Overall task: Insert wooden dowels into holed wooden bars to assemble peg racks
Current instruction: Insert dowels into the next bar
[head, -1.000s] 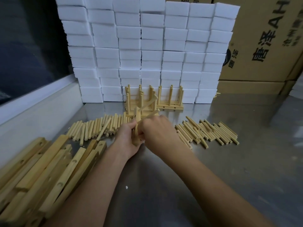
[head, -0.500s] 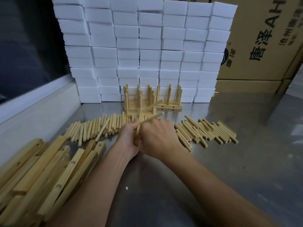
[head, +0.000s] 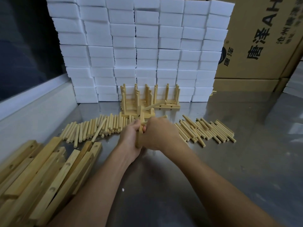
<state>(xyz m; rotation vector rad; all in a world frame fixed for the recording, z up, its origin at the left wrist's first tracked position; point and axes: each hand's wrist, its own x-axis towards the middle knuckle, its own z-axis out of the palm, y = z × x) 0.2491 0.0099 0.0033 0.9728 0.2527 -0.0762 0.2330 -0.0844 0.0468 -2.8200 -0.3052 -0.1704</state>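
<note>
1. Wood everywhere: I see one holed wooden bar (head: 139, 128) held on end at table centre, tilted slightly, between both hands.
2. My left hand (head: 129, 138) grips the bar from the left, fingers curled round its middle.
3. My right hand (head: 159, 135) is curled round a dowel (head: 161, 117) whose tip sticks out up-right past the knuckles; I cannot tell whether its other end sits in a hole, the hand hides it.
4. One dowel already seated (head: 154, 106) juts from the bar's upper part, slanting up-right.
5. Left dowel pile (head: 95, 128): loose dowels in a row on the steel table (head: 229, 177), too many and too overlapped to count exactly; one lies diagonally across the rest.
6. Right dowel pile (head: 206, 130): a second scattered batch just right of my right hand, also not countable.
7. Bar stack (head: 42, 172) at lower left: roughly eight to ten holed bars heaped, edges blurred, exact count unclear.
8. Finished racks (head: 147, 102) stand behind the hands, pegs upright; at least two, likely more, bunched and overlapping.
9. White foam blocks (head: 139, 46) form a wall behind the racks, seven columns wide, many rows high.
10. Cardboard cartons (head: 262, 38) with black printed characters at right; two clearly visible, stacked.
11. Dark window (head: 24, 46) with a pale sill at left.
</note>
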